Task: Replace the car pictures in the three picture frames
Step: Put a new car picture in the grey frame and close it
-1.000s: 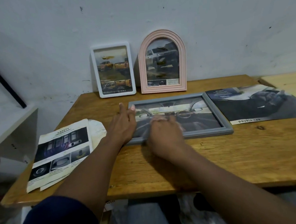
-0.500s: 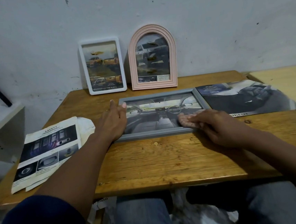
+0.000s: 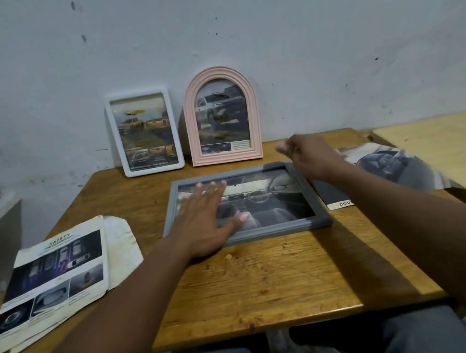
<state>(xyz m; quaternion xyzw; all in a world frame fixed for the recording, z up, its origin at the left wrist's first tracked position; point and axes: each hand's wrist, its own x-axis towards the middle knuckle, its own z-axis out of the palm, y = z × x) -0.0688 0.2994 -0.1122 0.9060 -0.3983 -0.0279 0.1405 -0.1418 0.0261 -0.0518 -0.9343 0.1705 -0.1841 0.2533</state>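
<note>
Grey frame lay long-side across the table; left hand flat, spread on it, right hand loosely curled, empty, nearer its far right corner.

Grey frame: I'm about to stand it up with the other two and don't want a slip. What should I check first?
1. Grey frame flat on the table: ok.
2. Left hand pressing on its glass: ok.
3. Right hand gripping the frame: not ok, it is above the far right corner.
4. Backing clips shut: cannot tell.
5. White frame and pink frame leaning on the wall: ok.
</note>
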